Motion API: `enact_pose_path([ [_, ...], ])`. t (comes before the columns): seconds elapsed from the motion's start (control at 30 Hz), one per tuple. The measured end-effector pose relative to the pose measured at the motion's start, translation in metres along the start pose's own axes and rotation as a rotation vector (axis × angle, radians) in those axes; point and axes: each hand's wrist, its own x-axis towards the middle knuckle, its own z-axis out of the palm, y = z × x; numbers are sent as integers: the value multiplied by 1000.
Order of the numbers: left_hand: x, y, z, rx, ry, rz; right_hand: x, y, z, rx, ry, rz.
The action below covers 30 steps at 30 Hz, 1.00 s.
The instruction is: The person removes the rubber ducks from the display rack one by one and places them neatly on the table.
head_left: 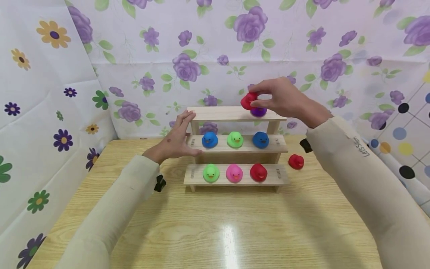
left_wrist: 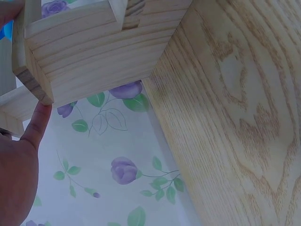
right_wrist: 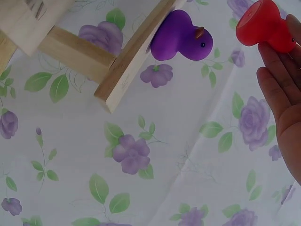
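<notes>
2 hands reach forward: right hand (head_left: 280, 98) pinching, left hand (head_left: 175, 141) spread.

Seemingly staged indoor space: patterned sheeting (head_left: 215, 48) round wooden table (head_left: 188, 224).

In the head view, the held red rubber duck (head_left: 249, 101) and the right hand (head_left: 285, 97) cover the upper part of the purple rubber duck (head_left: 258, 112); a black object (head_left: 159, 183) by the left sleeve (head_left: 114, 209) and a black lump (head_left: 305, 145) by the right sleeve (head_left: 362, 168) are too small to identify; both sleeves run off the frame; the face of the loose red duck (head_left: 296, 161) is too small to read; in the left wrist view, the left edge cuts off the left hand (left_wrist: 19, 174) and a blue sliver (left_wrist: 8, 29) too narrow to name; the three-tier wooden stand (head_left: 221, 113) is cropped there at top and left; in the right wrist view, the right edge crops the right hand.
</notes>
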Motion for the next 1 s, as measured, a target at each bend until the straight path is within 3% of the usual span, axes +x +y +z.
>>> enact_pose_path([
  [0.2,0,1,0,-1,6,-2,-13,5,-4,-50,23,-45],
  [0.57,0,1,1,-15,6,-11,-44,20,-9,-57,23,-7],
  [1.0,1,0,1,-8,3,27,-75,43,-1,-34,43,10],
])
